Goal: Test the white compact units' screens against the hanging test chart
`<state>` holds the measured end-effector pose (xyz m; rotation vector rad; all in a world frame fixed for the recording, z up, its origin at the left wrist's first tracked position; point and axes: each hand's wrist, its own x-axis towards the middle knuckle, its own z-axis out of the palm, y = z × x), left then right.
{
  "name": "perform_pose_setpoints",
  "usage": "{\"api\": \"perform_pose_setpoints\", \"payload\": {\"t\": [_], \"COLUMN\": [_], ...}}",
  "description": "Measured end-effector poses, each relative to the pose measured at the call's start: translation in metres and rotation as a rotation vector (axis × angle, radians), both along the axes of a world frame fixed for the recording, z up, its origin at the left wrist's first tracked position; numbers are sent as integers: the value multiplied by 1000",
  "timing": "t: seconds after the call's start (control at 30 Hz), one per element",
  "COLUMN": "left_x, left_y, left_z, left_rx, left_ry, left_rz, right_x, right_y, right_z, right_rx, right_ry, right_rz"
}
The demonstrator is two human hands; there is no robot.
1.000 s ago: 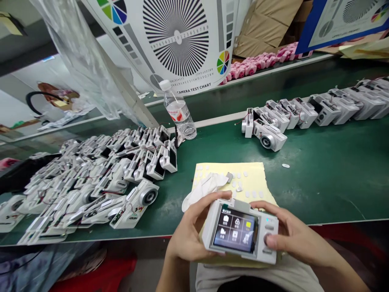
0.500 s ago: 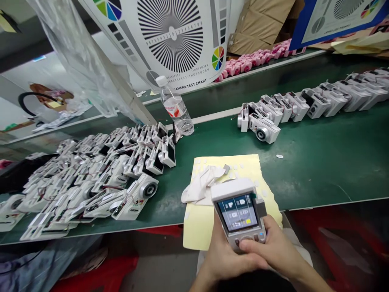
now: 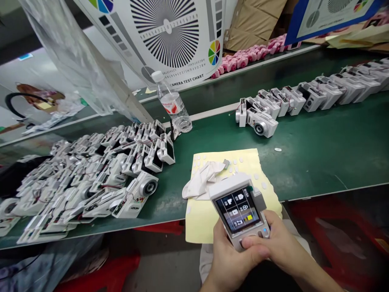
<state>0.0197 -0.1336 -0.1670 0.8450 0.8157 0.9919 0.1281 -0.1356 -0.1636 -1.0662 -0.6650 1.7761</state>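
A white digital camera is held between both hands, its lit screen facing me with a menu of icons, one tile yellow. My left hand is closed around its left side and lower edge. My right hand grips the right side, with the thumb on the buttons below the screen; a blue light glows beside it. Just beyond lie a crumpled white cloth and a yellow paper sheet dotted with small pale stickers. Fingers behind the camera are hidden.
Many white cameras crowd the left of the green table. A row of more cameras runs along the right back. A water bottle stands near the camera test chart. Pink items line the shelf behind.
The camera has tilted a little in my hands, and its menu screen looks darker and sharper. My view has shifted slightly. Both hands keep their hold.
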Motion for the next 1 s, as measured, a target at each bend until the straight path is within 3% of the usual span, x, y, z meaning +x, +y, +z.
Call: {"api": "perform_pose_setpoints", "payload": {"t": [0.2,0.5,0.67,0.8,1.0], "left_x": [0,-2,-1,1,4], "left_y": [0,1,6,11,2], "left_z": [-1,-7,-18,-27,-21], "left_rx": [-19,31,63,113,103], "left_ry": [74,97,84,-13,-143], "left_rz": [13,42,68,69,50], "right_x": [-3,-2,-4,-1,5], "right_y": [-3,-4,3,10,0], "right_z": [-12,-12,-20,-19,-23], "right_rx": [30,-35,67,149,167], "right_ry": [80,-12,-34,-45,-174], "right_rz": [-9,-43,-16,40,51]}}
